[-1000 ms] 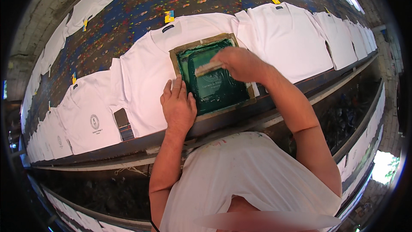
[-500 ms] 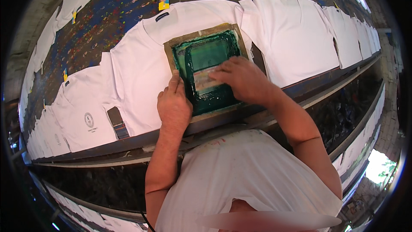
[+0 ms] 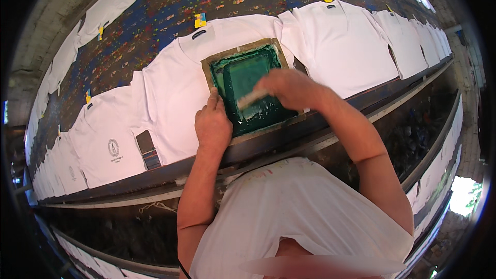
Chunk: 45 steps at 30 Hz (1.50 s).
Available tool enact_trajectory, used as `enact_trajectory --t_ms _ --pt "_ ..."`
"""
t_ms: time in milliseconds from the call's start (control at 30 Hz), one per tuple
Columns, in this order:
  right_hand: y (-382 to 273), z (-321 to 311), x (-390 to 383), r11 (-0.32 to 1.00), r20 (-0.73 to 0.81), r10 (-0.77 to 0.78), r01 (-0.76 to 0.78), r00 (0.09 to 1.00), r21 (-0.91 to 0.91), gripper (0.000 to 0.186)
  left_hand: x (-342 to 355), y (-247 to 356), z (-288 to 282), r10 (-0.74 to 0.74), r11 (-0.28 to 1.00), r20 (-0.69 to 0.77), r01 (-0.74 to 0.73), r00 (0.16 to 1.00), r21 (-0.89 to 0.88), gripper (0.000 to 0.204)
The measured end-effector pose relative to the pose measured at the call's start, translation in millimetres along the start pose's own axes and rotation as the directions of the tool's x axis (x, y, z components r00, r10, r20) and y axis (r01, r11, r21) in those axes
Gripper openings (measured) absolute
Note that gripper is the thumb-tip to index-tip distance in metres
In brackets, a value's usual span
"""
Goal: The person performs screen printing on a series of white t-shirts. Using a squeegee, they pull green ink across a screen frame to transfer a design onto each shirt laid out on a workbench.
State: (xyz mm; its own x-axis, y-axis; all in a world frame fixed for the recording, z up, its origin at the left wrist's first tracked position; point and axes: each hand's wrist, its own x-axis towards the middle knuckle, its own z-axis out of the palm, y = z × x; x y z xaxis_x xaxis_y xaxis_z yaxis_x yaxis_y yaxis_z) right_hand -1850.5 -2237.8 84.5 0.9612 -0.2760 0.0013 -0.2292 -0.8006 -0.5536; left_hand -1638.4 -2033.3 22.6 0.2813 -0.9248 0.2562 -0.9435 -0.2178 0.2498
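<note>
A screen printing frame (image 3: 211,76) with brown taped edges and a green mesh lies flat on the front of a white T-shirt (image 3: 170,93). My left hand (image 3: 213,124) grips the frame's left side, its fingers along the edge. In my right hand (image 3: 292,89), slightly blurred, is a pale squeegee (image 3: 252,98), slanted across the lower middle of the mesh. Dark green smears coat the inside of the frame. The shirt's area beneath the frame is hidden.
More white T-shirts (image 3: 343,46) lie in a row along the long table, whose surface (image 3: 170,31) is speckled with paint. One shirt (image 3: 108,129) at left bears a dark round print. A rail (image 3: 382,108) runs along the near edge. Another shirt row (image 3: 108,10) lies at the far side.
The squeegee has gone from lying nearly level across the mesh to a steeper slant, and my right hand has shifted with it. My left hand keeps its place on the frame.
</note>
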Motion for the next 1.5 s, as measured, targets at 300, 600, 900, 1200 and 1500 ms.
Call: enact_trajectory --t_ms 300,600,900,1200,1500 --pt "19.1 3.7 52.4 0.987 -0.23 -0.039 0.002 0.972 -0.159 0.053 2.5 0.9 -2.7 0.012 0.995 0.028 -0.014 1.0 0.099 0.037" --pt "-40.9 48.2 -44.1 0.982 -0.218 -0.127 0.092 0.968 -0.165 0.055 1.1 2.3 0.9 -0.009 0.995 -0.005 0.01 1.0 0.104 0.039" --pt "-1.7 15.4 -32.1 0.987 -0.084 -0.158 0.16 0.984 0.022 0.038 -0.8 5.7 6.4 -0.06 0.996 -0.121 0.068 0.991 0.058 0.032" --pt "41.5 -8.3 58.5 0.993 -0.262 -0.034 0.004 0.964 -0.116 0.049 -5.9 18.9 26.0 -0.249 0.969 -0.268 0.239 0.931 -0.071 0.039" --pt "19.7 10.2 20.6 0.981 -0.158 -0.155 0.134 0.975 -0.138 0.053 -11.7 17.7 37.3 -0.323 0.914 -0.309 0.21 0.895 -0.347 0.042"
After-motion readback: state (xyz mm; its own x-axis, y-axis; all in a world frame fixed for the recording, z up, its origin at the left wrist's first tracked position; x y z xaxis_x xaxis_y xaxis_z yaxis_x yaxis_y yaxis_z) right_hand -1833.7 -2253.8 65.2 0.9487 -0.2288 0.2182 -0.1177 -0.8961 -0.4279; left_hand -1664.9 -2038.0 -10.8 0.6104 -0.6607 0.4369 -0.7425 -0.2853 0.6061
